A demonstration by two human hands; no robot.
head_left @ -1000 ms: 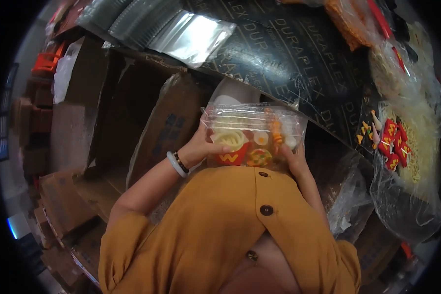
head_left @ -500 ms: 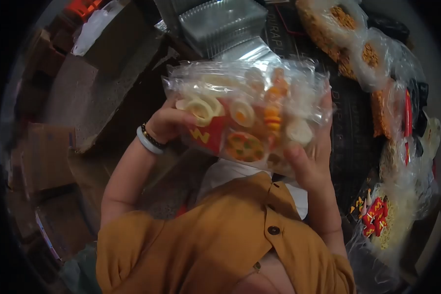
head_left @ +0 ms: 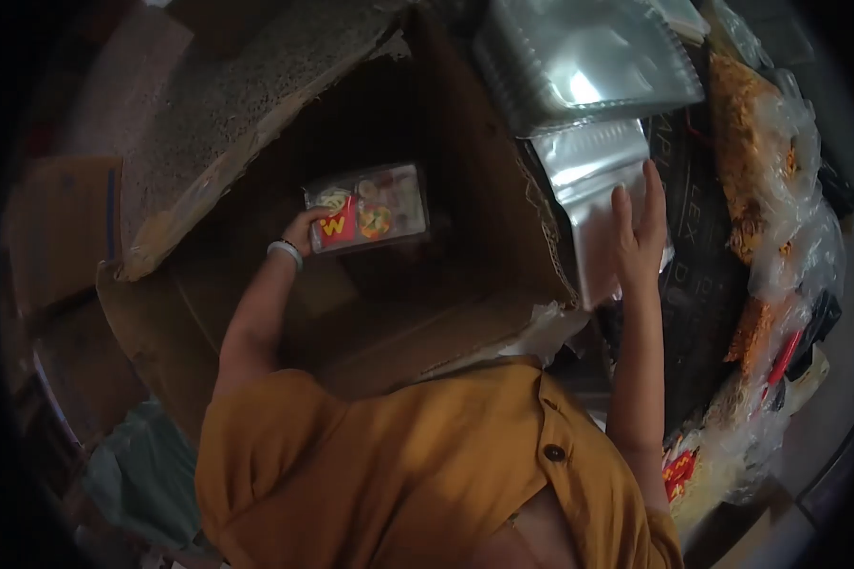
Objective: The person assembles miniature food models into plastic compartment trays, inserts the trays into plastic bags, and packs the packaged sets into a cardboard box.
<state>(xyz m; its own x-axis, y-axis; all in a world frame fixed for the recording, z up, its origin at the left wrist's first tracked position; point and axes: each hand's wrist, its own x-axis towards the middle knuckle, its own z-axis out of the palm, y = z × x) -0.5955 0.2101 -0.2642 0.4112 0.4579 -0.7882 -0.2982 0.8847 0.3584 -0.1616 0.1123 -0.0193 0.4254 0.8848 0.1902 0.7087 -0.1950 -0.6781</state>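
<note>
My left hand [head_left: 303,228] reaches down into a large open cardboard box [head_left: 337,332]. Its fingers grip the left end of a clear plastic pack [head_left: 406,204], which shows a red piece with a yellow zigzag letter and a round pizza-like piece. The pack lies roughly level inside the box; whether it touches the bottom I cannot tell. To the right of the box, my right hand [head_left: 643,237] is stretched out with fingers apart. It is over or against a pile of flat clear plastic bags [head_left: 584,180] and holds nothing.
Stacked clear plastic trays [head_left: 588,66] stand behind the bags. Bags of orange-brown pieces [head_left: 740,133] and small red pieces [head_left: 678,474] line the right side. Other cardboard boxes [head_left: 62,223] are at the left, with a greenish plastic sheet [head_left: 147,469] below.
The pack, held in both hands before my chest, is now down in the box in my left hand alone. My right hand has let go and moved right to the bags. The view has shifted left.
</note>
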